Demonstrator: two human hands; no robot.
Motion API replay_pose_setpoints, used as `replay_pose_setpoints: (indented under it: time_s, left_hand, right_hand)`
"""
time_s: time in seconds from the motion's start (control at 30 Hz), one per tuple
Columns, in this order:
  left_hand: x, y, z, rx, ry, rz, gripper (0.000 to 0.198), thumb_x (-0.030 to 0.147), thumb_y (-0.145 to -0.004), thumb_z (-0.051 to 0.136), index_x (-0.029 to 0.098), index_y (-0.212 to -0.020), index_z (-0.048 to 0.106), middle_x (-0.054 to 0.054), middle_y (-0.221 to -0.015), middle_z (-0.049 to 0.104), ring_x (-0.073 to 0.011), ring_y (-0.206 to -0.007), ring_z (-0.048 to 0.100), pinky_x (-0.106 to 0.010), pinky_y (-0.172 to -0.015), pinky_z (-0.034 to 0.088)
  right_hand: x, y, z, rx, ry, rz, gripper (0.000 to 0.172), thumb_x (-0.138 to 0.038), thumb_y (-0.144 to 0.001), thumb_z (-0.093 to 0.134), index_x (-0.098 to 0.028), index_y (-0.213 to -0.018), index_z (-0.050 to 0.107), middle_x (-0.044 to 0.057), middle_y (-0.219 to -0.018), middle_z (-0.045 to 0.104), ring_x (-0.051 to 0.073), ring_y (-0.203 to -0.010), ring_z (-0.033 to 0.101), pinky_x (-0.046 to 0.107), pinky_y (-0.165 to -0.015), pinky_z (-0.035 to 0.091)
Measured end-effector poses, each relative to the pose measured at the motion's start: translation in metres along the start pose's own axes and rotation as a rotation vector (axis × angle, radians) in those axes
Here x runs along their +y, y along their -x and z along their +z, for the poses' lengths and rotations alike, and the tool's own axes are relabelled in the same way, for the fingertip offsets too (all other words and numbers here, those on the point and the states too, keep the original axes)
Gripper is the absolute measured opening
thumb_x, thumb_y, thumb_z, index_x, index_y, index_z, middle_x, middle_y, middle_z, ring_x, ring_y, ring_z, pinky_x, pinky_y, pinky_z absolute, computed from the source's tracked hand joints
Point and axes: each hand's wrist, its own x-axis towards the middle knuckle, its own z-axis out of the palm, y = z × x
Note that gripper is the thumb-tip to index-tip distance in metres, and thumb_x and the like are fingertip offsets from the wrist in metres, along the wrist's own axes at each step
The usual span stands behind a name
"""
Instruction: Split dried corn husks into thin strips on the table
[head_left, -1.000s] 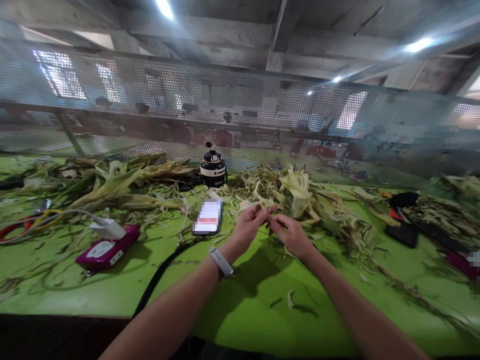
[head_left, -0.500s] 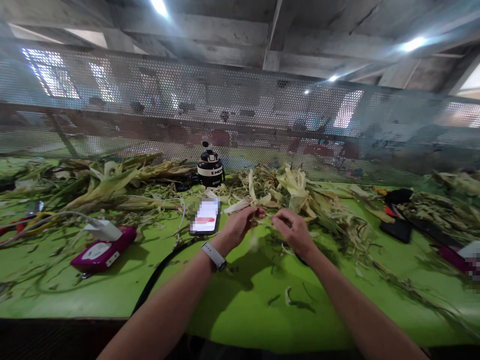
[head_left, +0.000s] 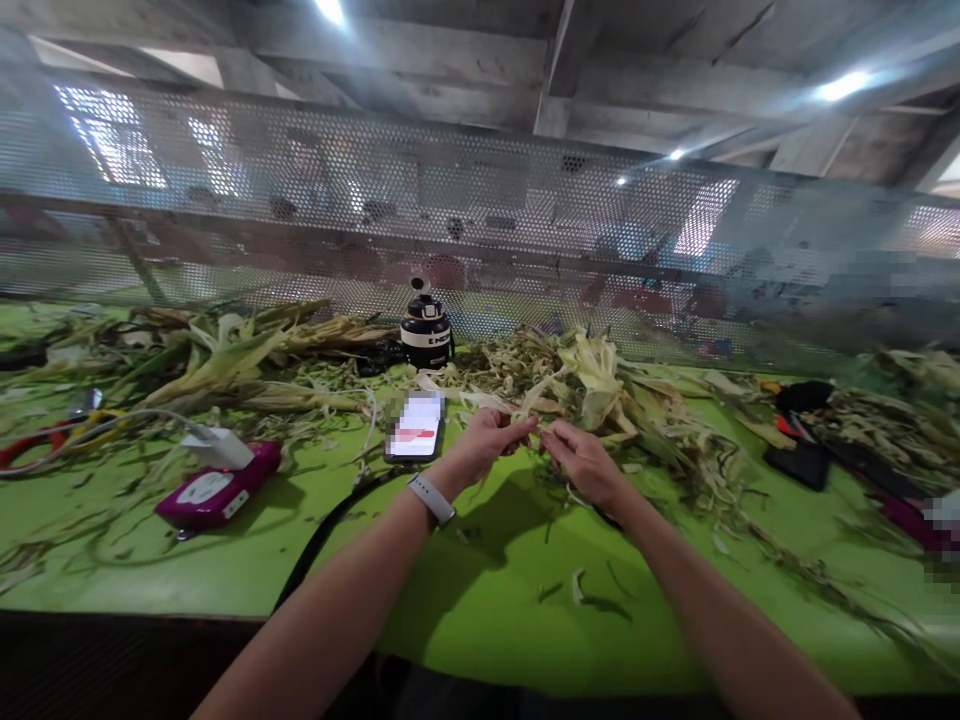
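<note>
My left hand (head_left: 489, 442), with a grey watch on its wrist, and my right hand (head_left: 581, 460) meet fingertip to fingertip over the green table (head_left: 465, 600). Both are pinched shut on a thin pale strip of corn husk (head_left: 537, 430) between them. Right behind the hands lies a heap of corn husks (head_left: 600, 385). What the fingers grip beyond the strip is too small to make out.
A phone (head_left: 416, 427) lies left of my hands, with a black and white bottle (head_left: 426, 335) behind it. A magenta power bank (head_left: 217, 488) with a white plug and cables sits at left. More husks (head_left: 217, 365) pile along the back. Dark objects (head_left: 806, 440) lie at right. A perforated metal screen (head_left: 480, 240) borders the table.
My hands pulled slightly apart half a second ago and have come back together on the husk strip. The view shifted a little.
</note>
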Motion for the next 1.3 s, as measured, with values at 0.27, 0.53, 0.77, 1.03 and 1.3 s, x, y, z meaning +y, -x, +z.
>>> replay_pose_setpoints:
  time_s: [0.27, 0.53, 0.77, 1.03, 1.3]
  left_hand:
    - [0.011, 0.0, -0.007, 0.076, -0.01, -0.009, 0.033, 0.042, -0.058, 0.074, 0.014, -0.062, 0.057, 0.003, -0.053, 0.055, -0.0051, -0.045, 0.038, -0.02, -0.045, 0.024]
    - [0.005, 0.0, -0.007, 0.081, -0.095, 0.018, 0.03, 0.043, -0.064, 0.069, 0.016, -0.075, 0.06, 0.005, -0.057, 0.051, -0.0073, -0.05, 0.04, -0.02, -0.049, 0.029]
    - [0.005, 0.01, 0.012, -0.183, -0.342, 0.083, 0.021, 0.037, -0.069, 0.063, 0.015, -0.071, 0.063, 0.0, -0.065, 0.057, -0.0122, -0.061, 0.047, -0.023, -0.057, 0.037]
    - [0.004, 0.014, 0.017, -0.342, -0.386, 0.006, 0.035, 0.046, -0.076, 0.052, 0.015, -0.061, 0.052, 0.003, -0.053, 0.041, -0.008, -0.05, 0.034, -0.022, -0.048, 0.028]
    - [0.005, 0.019, 0.023, -0.43, -0.312, -0.073, 0.043, 0.056, -0.076, 0.051, 0.016, -0.059, 0.048, 0.006, -0.05, 0.033, -0.0061, -0.045, 0.025, -0.022, -0.043, 0.017]
  right_hand:
    - [0.0, -0.001, -0.003, -0.037, -0.103, 0.084, 0.032, -0.045, -0.085, 0.042, -0.019, -0.067, 0.049, -0.003, -0.052, 0.046, 0.012, -0.053, 0.044, 0.024, -0.054, 0.035]
    - [-0.001, 0.003, -0.005, 0.139, 0.278, -0.138, 0.021, -0.033, -0.083, 0.044, -0.019, -0.071, 0.054, 0.003, -0.067, 0.057, 0.017, -0.068, 0.053, 0.03, -0.066, 0.041]
    - [-0.015, 0.008, -0.008, 0.421, 0.473, -0.391, 0.031, -0.03, -0.081, 0.054, -0.019, -0.109, 0.061, 0.011, -0.113, 0.059, 0.026, -0.11, 0.049, 0.043, -0.097, 0.032]
    - [-0.011, -0.001, -0.004, 0.197, -0.176, -0.13, 0.019, -0.036, -0.078, 0.061, -0.02, -0.082, 0.07, 0.006, -0.091, 0.068, 0.019, -0.09, 0.06, 0.034, -0.084, 0.045]
    - [-0.01, -0.002, 0.001, 0.242, -0.403, 0.016, 0.019, -0.036, -0.075, 0.063, -0.019, -0.078, 0.07, 0.004, -0.083, 0.067, 0.018, -0.084, 0.06, 0.032, -0.08, 0.046]
